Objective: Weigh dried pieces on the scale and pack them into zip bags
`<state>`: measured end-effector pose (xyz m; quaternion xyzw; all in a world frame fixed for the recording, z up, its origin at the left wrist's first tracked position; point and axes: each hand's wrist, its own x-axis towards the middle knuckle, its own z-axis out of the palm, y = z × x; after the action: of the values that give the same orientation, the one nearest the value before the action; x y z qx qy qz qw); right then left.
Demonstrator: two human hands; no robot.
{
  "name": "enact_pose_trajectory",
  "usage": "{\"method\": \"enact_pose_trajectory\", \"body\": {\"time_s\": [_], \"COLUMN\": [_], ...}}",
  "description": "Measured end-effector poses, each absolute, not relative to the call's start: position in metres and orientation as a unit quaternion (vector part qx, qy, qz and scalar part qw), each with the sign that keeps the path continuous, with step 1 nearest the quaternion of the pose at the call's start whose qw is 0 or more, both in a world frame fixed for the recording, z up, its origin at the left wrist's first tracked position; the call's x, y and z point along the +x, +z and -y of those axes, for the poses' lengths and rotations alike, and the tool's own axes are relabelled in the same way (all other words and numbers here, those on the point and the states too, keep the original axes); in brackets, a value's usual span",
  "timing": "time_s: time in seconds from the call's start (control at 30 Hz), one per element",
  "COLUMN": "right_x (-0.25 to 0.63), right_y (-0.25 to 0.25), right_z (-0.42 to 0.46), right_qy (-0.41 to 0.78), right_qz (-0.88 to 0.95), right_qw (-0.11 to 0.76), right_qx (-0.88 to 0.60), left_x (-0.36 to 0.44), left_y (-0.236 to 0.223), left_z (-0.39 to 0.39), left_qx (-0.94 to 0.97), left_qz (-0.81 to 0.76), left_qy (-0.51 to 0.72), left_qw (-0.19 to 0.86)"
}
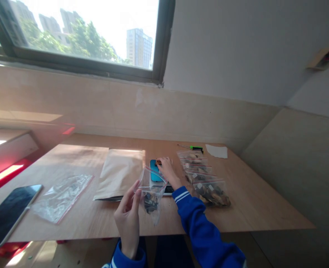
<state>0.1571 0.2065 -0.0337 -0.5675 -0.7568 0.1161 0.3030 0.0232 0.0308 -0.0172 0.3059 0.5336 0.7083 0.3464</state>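
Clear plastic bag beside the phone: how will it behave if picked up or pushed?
The clear plastic bag is probably floppy, given its crinkled film. Likely light: no bulky contents show. Its glossy sheen suggests it may slide easily.

Pouch (122,173) left of scale (154,174), bags (202,176) right, likely screwdriver (194,147) behind those

Daylight from window (97,41) at upper left, sky (105,11) blown white. Sun patches on wall below (22,115); glints on flat clear bag (62,197). Right wall (295,156) dim. Held bag (150,201) soft in detail. Frame edges stretched.
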Motion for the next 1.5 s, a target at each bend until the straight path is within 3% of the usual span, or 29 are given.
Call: {"method": "enact_pose_trajectory", "body": {"time_s": [0.13,0.33,0.53,0.83,1.0,1.17,1.33,1.5], "right_x": [0.171,0.178,0.180,0.168,0.163,0.181,0.185,0.185], "right_y": [-0.015,0.038,0.063,0.002,0.003,0.013,0.016,0.004], "right_z": [-0.188,-0.127,-0.084,-0.036,-0.026,-0.017,-0.008,-0.015], "right_qy": [0.140,0.330,0.326,0.453,0.452,0.449,0.507,0.422], "right_qz": [0.745,0.678,0.736,0.623,0.581,0.605,0.596,0.573], "right_qw": [0.337,0.507,0.429,0.453,0.519,0.504,0.486,0.537], "right_qx": [-0.558,-0.418,-0.411,-0.448,-0.435,-0.423,-0.390,-0.453], "left_x": [0.024,0.028,0.030,0.045,0.052,0.040,0.028,0.029], "left_y": [-0.021,-0.027,-0.025,-0.024,-0.032,-0.026,-0.025,-0.021], "left_z": [-0.030,-0.028,-0.027,-0.015,-0.002,-0.007,-0.018,-0.017], "left_qx": [0.300,0.295,0.277,0.264,0.366,0.381,0.344,0.321], "left_qz": [-0.527,-0.526,-0.531,-0.515,-0.484,-0.533,-0.495,-0.472], "left_qy": [0.711,0.708,0.724,0.747,0.706,0.692,0.687,0.703], "left_qw": [0.357,0.367,0.343,0.327,0.364,0.303,0.405,0.425]}}
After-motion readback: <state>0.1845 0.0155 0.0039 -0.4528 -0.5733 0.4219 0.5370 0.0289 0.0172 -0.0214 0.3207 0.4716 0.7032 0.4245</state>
